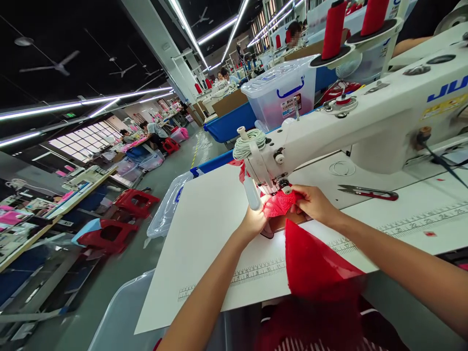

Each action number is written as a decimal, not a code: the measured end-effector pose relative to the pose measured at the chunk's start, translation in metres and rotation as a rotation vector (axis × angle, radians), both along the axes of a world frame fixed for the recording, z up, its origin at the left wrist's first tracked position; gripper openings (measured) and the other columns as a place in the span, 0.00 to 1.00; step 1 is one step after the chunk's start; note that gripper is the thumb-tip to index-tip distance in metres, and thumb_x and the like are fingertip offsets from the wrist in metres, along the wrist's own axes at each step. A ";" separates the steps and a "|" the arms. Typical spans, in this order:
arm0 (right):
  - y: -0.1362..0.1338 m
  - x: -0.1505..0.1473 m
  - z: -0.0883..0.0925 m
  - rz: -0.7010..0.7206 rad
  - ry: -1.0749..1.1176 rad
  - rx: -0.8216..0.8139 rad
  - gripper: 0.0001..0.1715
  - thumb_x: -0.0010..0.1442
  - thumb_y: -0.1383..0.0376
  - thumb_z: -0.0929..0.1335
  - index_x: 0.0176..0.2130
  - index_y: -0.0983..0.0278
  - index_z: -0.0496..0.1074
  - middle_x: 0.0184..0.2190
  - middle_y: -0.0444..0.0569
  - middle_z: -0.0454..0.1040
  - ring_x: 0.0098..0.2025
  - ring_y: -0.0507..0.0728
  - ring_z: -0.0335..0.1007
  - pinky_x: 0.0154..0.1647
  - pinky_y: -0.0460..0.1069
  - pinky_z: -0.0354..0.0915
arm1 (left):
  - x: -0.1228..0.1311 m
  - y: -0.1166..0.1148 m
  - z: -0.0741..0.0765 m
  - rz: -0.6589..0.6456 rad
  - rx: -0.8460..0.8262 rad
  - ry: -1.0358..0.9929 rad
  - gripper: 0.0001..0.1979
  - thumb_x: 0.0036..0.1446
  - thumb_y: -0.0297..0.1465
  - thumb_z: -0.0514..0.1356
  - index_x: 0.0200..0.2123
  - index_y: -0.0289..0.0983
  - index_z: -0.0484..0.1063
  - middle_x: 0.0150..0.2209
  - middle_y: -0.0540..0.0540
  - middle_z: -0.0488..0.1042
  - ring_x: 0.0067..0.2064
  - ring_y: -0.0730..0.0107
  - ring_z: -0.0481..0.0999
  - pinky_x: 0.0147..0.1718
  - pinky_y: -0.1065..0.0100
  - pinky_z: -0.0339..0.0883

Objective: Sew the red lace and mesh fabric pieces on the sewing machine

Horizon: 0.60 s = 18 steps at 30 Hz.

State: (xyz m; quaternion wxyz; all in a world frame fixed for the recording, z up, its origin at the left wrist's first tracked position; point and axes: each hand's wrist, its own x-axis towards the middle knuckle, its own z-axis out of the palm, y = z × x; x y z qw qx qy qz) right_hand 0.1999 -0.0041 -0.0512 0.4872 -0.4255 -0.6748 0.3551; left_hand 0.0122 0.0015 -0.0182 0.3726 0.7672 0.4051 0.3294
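A piece of red fabric [280, 204] lies under the needle area of the white sewing machine [314, 141], lit by its small lamp. My right hand [316, 202] pinches the fabric's right edge between thumb and fingers. At the left edge, my left hand [255, 220] grips the same piece; glare and the lamp partly hide its fingertips. Closer to me, a pointed red cloth [310, 263] hangs over the front edge of the table toward my lap, and neither hand touches it.
Thread snips [367, 192] lie right of my hands on the white table [204, 229], which has a printed ruler along its front. Red thread cones [333, 31] stand behind the machine, near a clear lidded bin [283, 87]. Red stools [109, 234] stand at left.
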 end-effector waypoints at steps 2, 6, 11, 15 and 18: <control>0.002 -0.001 -0.003 -0.022 0.056 -0.049 0.11 0.51 0.65 0.60 0.31 0.61 0.70 0.20 0.41 0.72 0.21 0.52 0.68 0.24 0.46 0.66 | -0.001 0.001 0.002 0.009 0.002 0.027 0.11 0.62 0.32 0.52 0.26 0.38 0.64 0.28 0.47 0.69 0.36 0.65 0.71 0.43 0.62 0.69; 0.005 -0.002 -0.009 -0.094 0.147 -0.094 0.12 0.53 0.62 0.60 0.35 0.62 0.69 0.21 0.43 0.73 0.23 0.53 0.73 0.26 0.47 0.68 | -0.003 0.000 0.002 0.041 0.007 0.078 0.07 0.60 0.27 0.53 0.29 0.37 0.68 0.31 0.47 0.71 0.39 0.63 0.72 0.43 0.63 0.68; 0.003 -0.001 -0.006 -0.165 0.141 -0.040 0.08 0.53 0.62 0.60 0.30 0.61 0.66 0.18 0.41 0.69 0.22 0.52 0.68 0.25 0.46 0.64 | -0.005 -0.001 -0.007 0.052 0.037 0.135 0.13 0.52 0.22 0.55 0.41 0.37 0.71 0.38 0.47 0.73 0.42 0.63 0.72 0.44 0.63 0.67; 0.001 -0.001 -0.003 -0.199 0.106 0.017 0.08 0.54 0.62 0.60 0.29 0.61 0.67 0.21 0.41 0.69 0.25 0.53 0.67 0.28 0.46 0.62 | -0.007 0.003 -0.013 0.077 0.049 0.146 0.11 0.51 0.21 0.52 0.36 0.37 0.71 0.33 0.49 0.70 0.37 0.67 0.71 0.39 0.68 0.66; 0.000 -0.001 -0.003 -0.209 0.084 0.042 0.09 0.56 0.62 0.60 0.32 0.61 0.68 0.25 0.43 0.72 0.30 0.54 0.67 0.32 0.47 0.61 | -0.008 0.006 -0.013 0.061 0.026 0.171 0.07 0.53 0.22 0.53 0.29 0.36 0.68 0.27 0.51 0.67 0.31 0.70 0.69 0.32 0.71 0.64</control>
